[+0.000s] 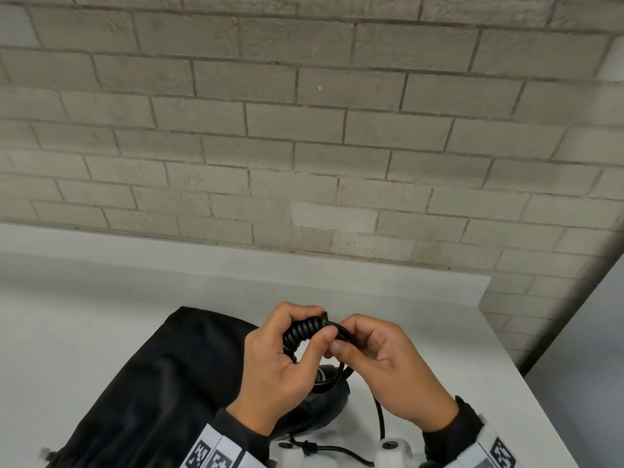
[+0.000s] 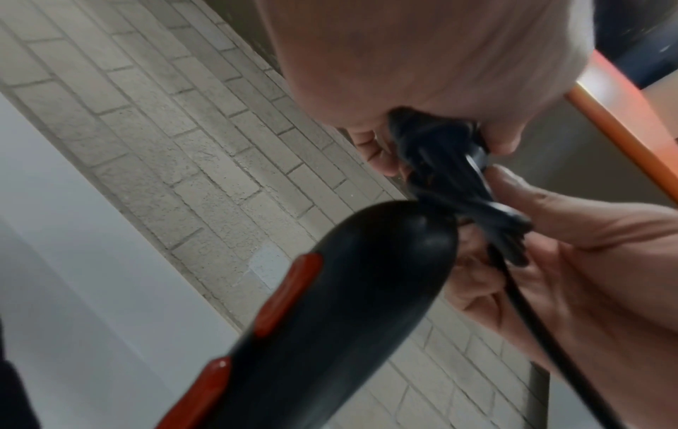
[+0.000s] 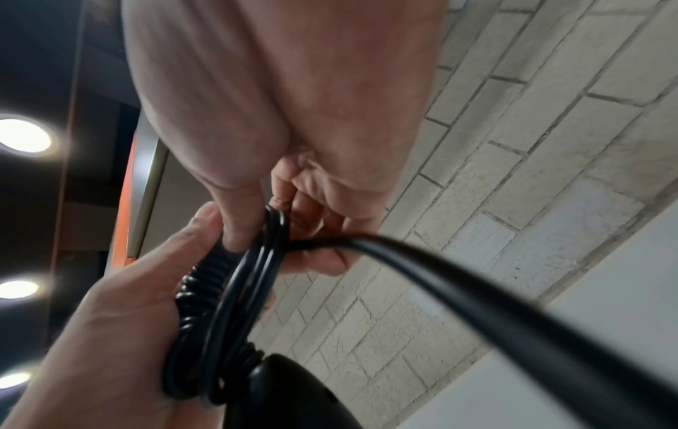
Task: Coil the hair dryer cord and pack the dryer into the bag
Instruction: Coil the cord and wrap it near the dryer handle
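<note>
— What's behind the table [image 1: 101, 298]?
— A pale grey brick wall [image 1: 304, 130], running along its far edge.
— And overhead?
— Round ceiling lights [image 3: 23, 136] glow at the left beside an orange strip [image 3: 126, 188].

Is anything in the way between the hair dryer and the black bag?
Nothing visible lies between them: the black hair dryer already rests against the black fabric bag. But both hands, left and right, grip its black cord, part-coiled.
</note>
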{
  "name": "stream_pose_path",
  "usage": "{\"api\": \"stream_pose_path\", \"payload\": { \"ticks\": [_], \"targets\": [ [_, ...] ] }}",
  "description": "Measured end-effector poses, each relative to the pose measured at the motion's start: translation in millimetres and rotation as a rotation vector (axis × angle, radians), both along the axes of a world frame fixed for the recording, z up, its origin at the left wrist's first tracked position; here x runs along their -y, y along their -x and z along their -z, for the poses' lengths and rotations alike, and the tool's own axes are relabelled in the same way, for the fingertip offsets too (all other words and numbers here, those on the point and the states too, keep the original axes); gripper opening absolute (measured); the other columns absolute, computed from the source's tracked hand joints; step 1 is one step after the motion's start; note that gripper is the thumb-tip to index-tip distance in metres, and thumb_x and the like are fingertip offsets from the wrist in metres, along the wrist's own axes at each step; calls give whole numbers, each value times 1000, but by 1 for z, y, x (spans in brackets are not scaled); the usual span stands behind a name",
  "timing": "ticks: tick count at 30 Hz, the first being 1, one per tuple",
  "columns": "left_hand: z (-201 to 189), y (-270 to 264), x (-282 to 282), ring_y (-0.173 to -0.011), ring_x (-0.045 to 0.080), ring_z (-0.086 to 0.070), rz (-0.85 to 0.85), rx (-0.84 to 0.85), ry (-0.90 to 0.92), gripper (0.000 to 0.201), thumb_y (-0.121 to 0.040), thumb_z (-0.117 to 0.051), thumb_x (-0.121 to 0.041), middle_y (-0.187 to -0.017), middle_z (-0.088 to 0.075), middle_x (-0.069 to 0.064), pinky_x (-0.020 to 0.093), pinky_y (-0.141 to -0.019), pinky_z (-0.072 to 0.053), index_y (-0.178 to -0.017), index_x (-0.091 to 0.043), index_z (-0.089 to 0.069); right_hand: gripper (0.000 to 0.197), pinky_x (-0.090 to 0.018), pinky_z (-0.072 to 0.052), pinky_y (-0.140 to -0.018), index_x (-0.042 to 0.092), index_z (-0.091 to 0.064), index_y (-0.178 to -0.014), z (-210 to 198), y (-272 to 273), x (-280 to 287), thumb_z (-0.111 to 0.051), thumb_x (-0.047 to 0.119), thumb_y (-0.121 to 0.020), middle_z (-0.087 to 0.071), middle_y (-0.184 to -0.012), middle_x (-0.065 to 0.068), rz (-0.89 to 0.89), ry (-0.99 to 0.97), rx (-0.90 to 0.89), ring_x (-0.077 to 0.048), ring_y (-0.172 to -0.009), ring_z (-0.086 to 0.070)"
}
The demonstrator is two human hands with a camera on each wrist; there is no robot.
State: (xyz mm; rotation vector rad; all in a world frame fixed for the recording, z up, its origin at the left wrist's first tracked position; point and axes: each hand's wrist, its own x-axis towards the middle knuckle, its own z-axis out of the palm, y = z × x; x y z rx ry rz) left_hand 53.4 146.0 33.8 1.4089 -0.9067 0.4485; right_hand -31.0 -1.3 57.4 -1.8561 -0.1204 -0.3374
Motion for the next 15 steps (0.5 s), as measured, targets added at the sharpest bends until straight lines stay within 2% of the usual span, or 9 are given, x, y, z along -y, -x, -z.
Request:
{"api": "stream_pose_path", "payload": {
  "ticks": [3,5,6,8,11,15],
  "targets": [
    [0,0,-2,-85,16,-71,29,-89,-40,28,-85,-67,-53,-92,-71,-10,24,-73,-57,-107,-35,-67,10,-29,-51,-84,17,-69,-90,-3,0,2,-61,22,-94,-73,-87,-1,-16,94,-12,-15,-87,-68],
    [0,-2,-3,-91,21,-67,42,-102,-83,37,-85,-68,-46,-94,-70,-11,28,-82,-54,-120,-36,-66,12,-26,-50,-85,16,-69,-92,-7,0,3,-60,23,-95,-73,-88,1,-32,139,-23,-13,-88,-67],
    [0,-2,-4,-93,20,-66,47,-86,-101,38,-86,-68,-42,-94,-70,-12,27,-84,-52,-123,-35,-66,13,-27,-50,-84,17,-69,-92,-9,-1,4,-59,24,-95,-72,-89,1,-38,164,-25,-13,-87,-66],
    [-2,-3,-4,-98,16,-65,50,-60,-119,29,-87,-67,-38,-97,-71,-14,25,-86,-50,-115,-31,-72,15,-34,-51,-83,18,-69,-91,-12,-1,5,-58,26,-96,-71,-88,2,-48,205,-31,-14,-85,-65],
    [-5,-2,-4,-104,13,-65,35,-99,-120,21,-86,-65,-37,-102,-71,-16,14,-87,-46,-104,-28,-74,17,-42,-50,-84,17,-68,-88,-12,-2,4,-57,27,-96,-70,-85,2,-43,232,-27,-19,-83,-63],
    [-9,2,-3,-97,12,-68,32,-168,-112,20,-85,-67,-40,-98,-71,-12,12,-82,-49,-102,-29,-72,9,-38,-50,-84,24,-69,-91,-5,-2,1,-61,26,-94,-71,-85,6,34,212,12,-16,-85,-64]
  ]
}}
